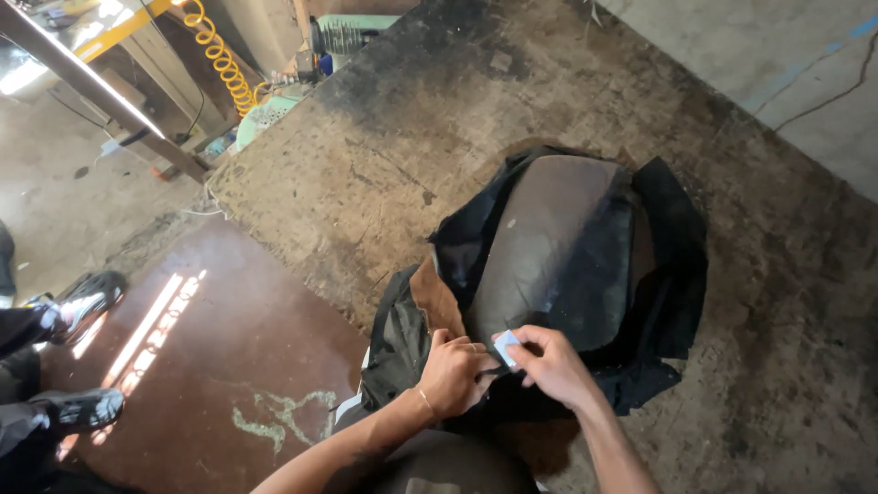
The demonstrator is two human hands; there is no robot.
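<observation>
Right hand (553,366) grip pinched on pale blade (506,348) — left hand (455,373) clamped on black cover (567,247) edge

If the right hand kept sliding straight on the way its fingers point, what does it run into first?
The right hand, pinching a small pale blade-like piece, points left toward the left hand. It would most likely meet that hand's fingers first, gripping the black cover edge; they look almost touching, though depth is unclear.

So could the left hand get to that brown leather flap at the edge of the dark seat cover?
Probably yes: the left hand rests just below the brown leather flap, with nothing between them.
</observation>
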